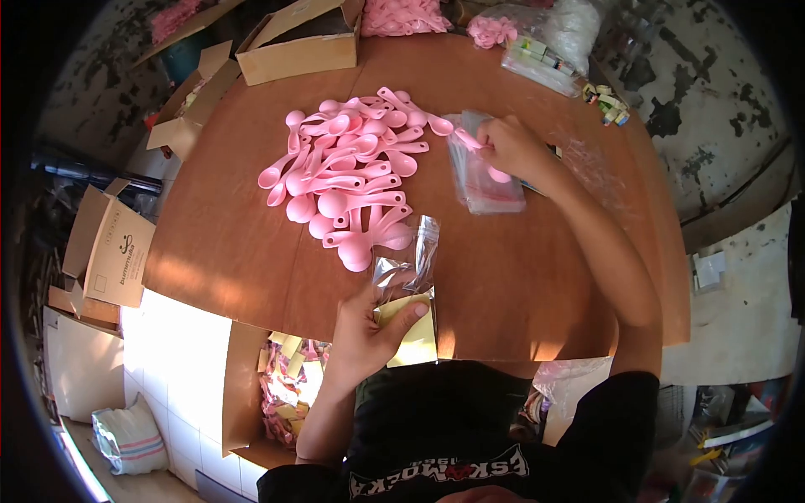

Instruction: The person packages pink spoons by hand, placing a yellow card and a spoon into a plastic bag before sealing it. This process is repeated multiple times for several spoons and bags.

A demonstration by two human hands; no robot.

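Note:
My left hand grips a clear plastic bag with a yellow card at its lower end, near the table's front edge. My right hand is further back and holds a pink spoon over a stack of clear bags. A heap of pink plastic spoons lies on the brown table, just left of my right hand and beyond my left hand.
Open cardboard boxes stand at the table's far left. Bags of pink items and small packets lie at the far edge. A box with filled packets sits below the table's front left. More boxes are on the floor at left.

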